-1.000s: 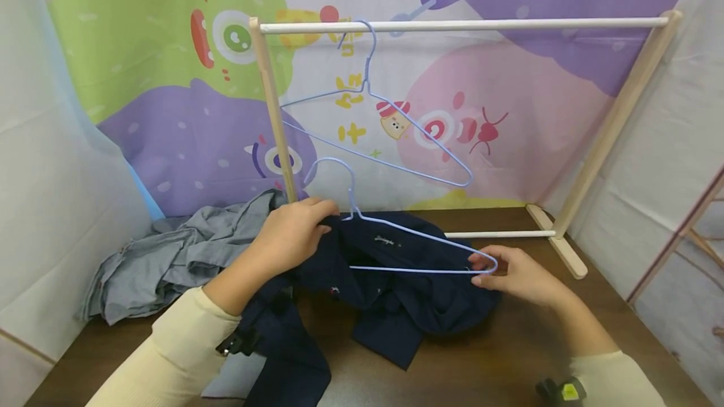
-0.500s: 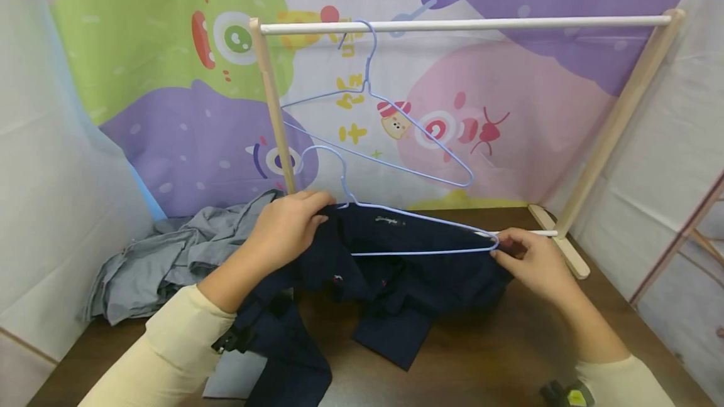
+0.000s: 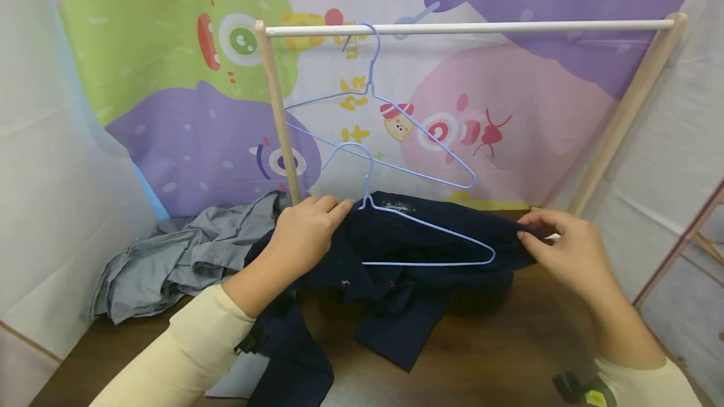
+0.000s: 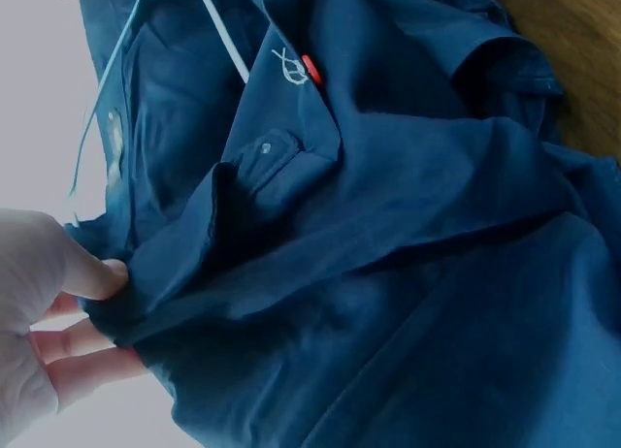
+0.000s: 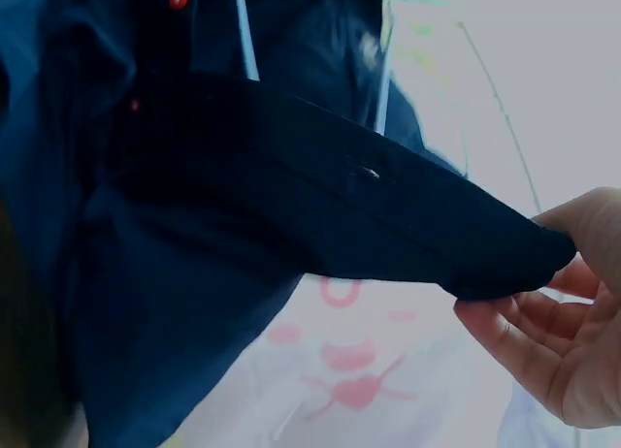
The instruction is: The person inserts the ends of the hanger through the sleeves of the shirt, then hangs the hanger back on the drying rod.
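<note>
A dark navy shirt (image 3: 415, 291) lies bunched in front of me, its collar label facing up. One side of a blue wire hanger (image 3: 438, 228) is under the cloth near my left hand (image 3: 305, 234), while the other side lies bare over the shirt. In the left wrist view my left hand (image 4: 44, 317) pinches the shirt's edge between thumb and fingers; whether it also holds the hanger is hidden. My right hand (image 3: 571, 253) pinches the shirt's far right edge, drawn out past the hanger's tip. The right wrist view shows this pinched cloth (image 5: 514, 259) stretched taut.
A wooden rack with a white top bar (image 3: 486, 27) stands behind the shirt. Another blue hanger (image 3: 435, 143) hangs from it. A crumpled grey garment (image 3: 198, 253) lies to the left on the brown table (image 3: 481, 357).
My right hand has left the hanger's tip, moved right and taken the shirt's edge, stretching it outward. The hanger's hook has shifted right; my left hand moved slightly right too.
</note>
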Tool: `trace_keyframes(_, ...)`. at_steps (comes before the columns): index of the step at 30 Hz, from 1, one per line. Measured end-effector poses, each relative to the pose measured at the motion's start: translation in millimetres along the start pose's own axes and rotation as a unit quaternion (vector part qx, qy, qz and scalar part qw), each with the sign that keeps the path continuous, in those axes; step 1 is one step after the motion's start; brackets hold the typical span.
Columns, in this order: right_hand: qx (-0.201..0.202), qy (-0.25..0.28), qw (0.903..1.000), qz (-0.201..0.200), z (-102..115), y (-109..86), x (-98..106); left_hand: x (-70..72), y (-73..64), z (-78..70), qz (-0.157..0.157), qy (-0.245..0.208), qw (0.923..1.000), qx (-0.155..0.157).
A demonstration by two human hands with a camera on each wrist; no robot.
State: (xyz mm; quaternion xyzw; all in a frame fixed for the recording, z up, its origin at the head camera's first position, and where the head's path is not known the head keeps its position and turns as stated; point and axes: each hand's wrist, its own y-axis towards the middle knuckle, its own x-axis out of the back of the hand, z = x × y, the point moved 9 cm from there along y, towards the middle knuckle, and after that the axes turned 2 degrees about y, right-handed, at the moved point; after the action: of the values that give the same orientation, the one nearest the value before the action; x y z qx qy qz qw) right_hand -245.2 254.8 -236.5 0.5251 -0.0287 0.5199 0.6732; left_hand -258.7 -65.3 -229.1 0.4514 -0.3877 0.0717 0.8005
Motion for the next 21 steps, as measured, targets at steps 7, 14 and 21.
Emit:
trace_keyframes(7,0.010,0.012,0.9994,0.031,34,-10.8,-11,-5.1,1.3,-0.6,0.022,0.002,0.9996,0.018)
trace_keyframes(14,0.082,-0.019,0.9963,0.018,67,-20.1,-35,0.0,1.7,0.5,-0.004,-0.012,0.9986,0.052)
trace_keyframes(21,0.131,-0.024,0.9911,-0.002,89,-23.6,-64,5.3,4.7,-3.0,-0.022,-0.027,0.9956,0.088)
